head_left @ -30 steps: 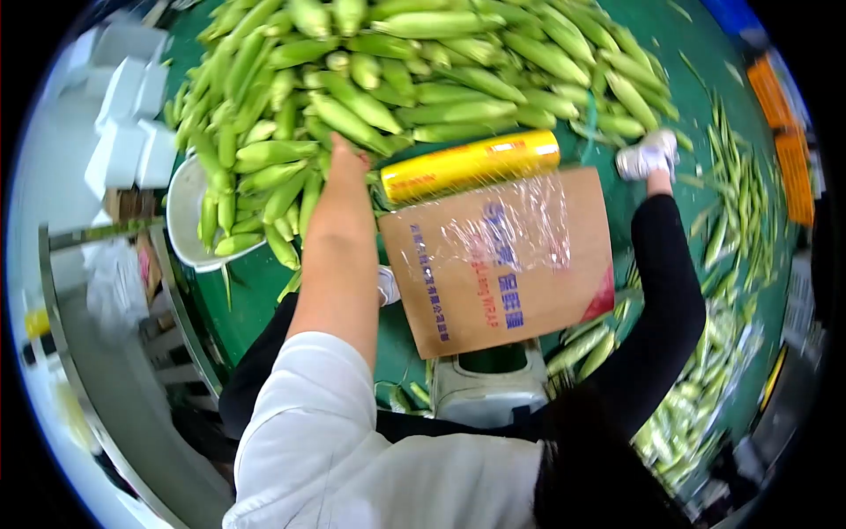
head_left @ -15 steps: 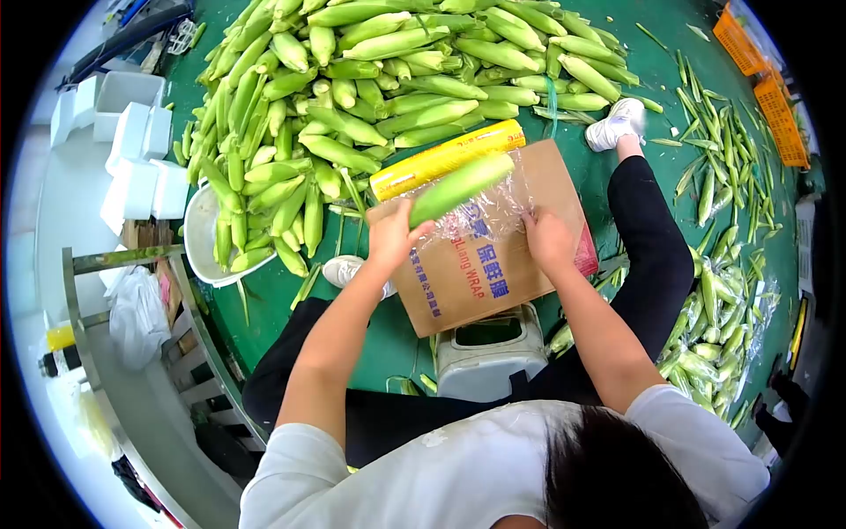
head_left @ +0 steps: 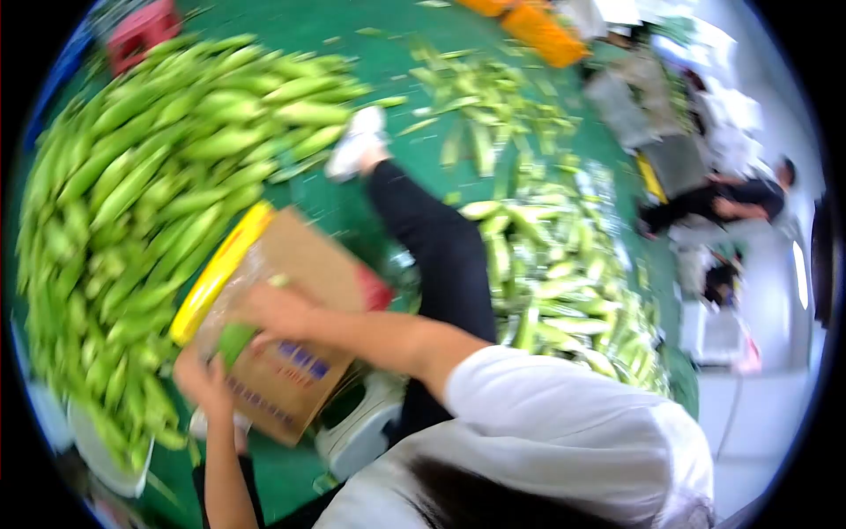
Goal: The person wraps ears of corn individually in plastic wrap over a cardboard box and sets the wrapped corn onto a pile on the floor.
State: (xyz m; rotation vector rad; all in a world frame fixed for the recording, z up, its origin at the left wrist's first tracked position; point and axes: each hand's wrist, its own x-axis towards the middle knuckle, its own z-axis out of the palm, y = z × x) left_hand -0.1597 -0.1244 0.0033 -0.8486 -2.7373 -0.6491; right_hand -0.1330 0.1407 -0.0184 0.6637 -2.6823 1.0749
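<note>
My left hand (head_left: 201,379) is closed around the lower end of a green ear of corn (head_left: 233,342). Over the upper part of the same ear, my right hand (head_left: 278,310) is closed too, hiding much of it; the view is smeared. Beneath both hands lies a brown cardboard box (head_left: 304,242) with blue and red print. Clear plastic film (head_left: 231,295) stretches over the box beside a yellow wrap roll (head_left: 220,275) at its far left edge.
A large heap of unhusked corn (head_left: 132,203) covers the floor at left, partly in a white tub (head_left: 110,450). Film-wrapped corn (head_left: 564,273) is piled at right. Loose husks (head_left: 485,110), orange crates (head_left: 542,33), a red stool (head_left: 141,33) and another person (head_left: 749,201) stand farther off.
The view has swung right. My right hand has moved from the film's edge onto the ear of corn, which is now lower against the box. My left hand still holds it.
</note>
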